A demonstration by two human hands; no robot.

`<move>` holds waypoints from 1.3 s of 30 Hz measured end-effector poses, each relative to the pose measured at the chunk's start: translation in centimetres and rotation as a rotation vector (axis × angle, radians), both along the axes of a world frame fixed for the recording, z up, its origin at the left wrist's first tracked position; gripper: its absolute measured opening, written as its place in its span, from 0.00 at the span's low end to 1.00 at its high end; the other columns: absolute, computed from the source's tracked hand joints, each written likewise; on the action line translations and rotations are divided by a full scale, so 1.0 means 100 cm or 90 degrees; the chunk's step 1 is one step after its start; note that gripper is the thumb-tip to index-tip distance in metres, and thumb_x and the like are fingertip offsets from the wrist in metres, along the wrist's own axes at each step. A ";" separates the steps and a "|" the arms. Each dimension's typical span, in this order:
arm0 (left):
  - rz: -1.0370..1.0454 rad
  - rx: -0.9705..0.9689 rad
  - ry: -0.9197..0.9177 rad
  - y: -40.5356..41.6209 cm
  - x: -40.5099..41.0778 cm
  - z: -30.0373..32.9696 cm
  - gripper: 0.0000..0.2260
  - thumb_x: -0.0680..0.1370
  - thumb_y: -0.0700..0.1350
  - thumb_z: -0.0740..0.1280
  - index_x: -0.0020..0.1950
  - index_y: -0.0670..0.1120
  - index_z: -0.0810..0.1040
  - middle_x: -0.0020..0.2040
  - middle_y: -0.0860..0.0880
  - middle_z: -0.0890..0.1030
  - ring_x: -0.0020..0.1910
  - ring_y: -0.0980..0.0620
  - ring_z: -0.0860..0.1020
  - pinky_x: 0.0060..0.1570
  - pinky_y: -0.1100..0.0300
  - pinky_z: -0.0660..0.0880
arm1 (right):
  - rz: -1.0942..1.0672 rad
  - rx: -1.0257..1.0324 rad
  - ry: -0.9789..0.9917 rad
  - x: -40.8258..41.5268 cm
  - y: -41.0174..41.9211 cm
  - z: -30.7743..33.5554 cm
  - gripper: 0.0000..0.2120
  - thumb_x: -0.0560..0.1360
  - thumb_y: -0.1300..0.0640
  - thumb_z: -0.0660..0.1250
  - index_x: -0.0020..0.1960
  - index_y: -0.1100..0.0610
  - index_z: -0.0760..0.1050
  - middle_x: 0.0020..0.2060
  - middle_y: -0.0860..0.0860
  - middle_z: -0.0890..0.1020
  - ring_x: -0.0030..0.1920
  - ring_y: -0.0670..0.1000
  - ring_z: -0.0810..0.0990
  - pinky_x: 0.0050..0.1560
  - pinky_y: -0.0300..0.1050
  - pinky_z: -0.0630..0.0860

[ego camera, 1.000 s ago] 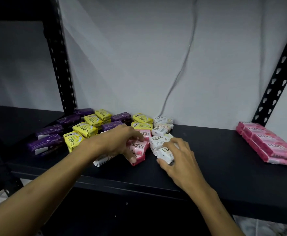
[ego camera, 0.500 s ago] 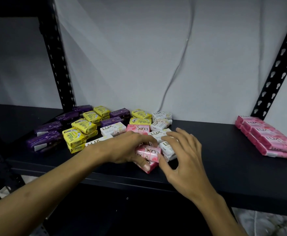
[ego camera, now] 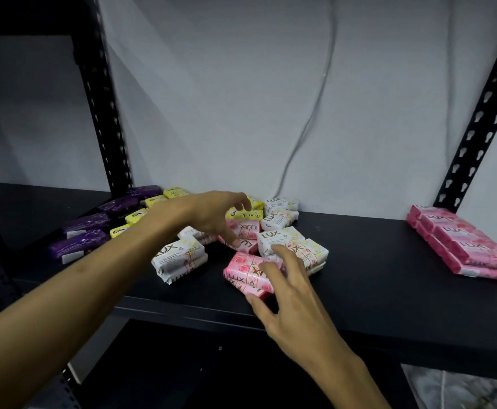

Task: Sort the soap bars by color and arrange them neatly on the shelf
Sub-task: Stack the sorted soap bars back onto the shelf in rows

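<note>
A: Head view. Anything different from 0.5 s ago?

B: Yes. Split apart, no longer bunched on 1 spot. Left grip [ego camera: 212,219] gone back toward 12 o'clock, into the mixed pile. Right grip [ego camera: 282,290] left alone with the front pink bars [ego camera: 247,276], at 6 o'clock of the pile, near the edge of the shelf [ego camera: 389,305].

A: Grasping?

B: Right: grasping the front pink bars, fingers on top, thumb at the near edge. Left: released, fingers loosely curled, thumb touching a second pink bar [ego camera: 245,231] just below a yellow bar [ego camera: 244,215].

A: Rest of the soap?

B: Purple bars [ego camera: 85,231] at 9 o'clock, white bars [ego camera: 179,258] at 7 o'clock and more to the right of the pinks, sorted pink stack [ego camera: 462,249] well apart at 3 o'clock.

A: Meaning for the task?

B: Probably gathering pinks from the jumble, 1 lot per grip, for the stack at 3 o'clock. Yellow, purple and white still unsorted.
</note>
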State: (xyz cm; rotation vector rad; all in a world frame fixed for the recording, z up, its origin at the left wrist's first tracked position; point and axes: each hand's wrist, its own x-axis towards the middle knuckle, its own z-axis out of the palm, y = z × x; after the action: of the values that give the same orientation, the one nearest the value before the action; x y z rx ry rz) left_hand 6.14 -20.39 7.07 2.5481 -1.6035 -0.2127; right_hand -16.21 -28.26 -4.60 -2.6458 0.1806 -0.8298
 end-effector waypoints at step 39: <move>-0.147 -0.166 -0.080 -0.017 -0.101 0.029 0.29 0.63 0.59 0.81 0.60 0.59 0.72 0.46 0.58 0.83 0.41 0.61 0.80 0.43 0.60 0.78 | -0.065 0.264 -0.143 -0.123 -0.085 -0.008 0.17 0.71 0.59 0.77 0.57 0.47 0.79 0.58 0.43 0.75 0.61 0.48 0.77 0.56 0.43 0.79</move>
State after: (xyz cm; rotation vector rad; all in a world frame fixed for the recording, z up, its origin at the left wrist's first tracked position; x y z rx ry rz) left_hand -3.94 -22.06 9.93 2.2205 -1.8347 0.1312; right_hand -28.53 -36.75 -5.44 -2.1567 0.3857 -0.9925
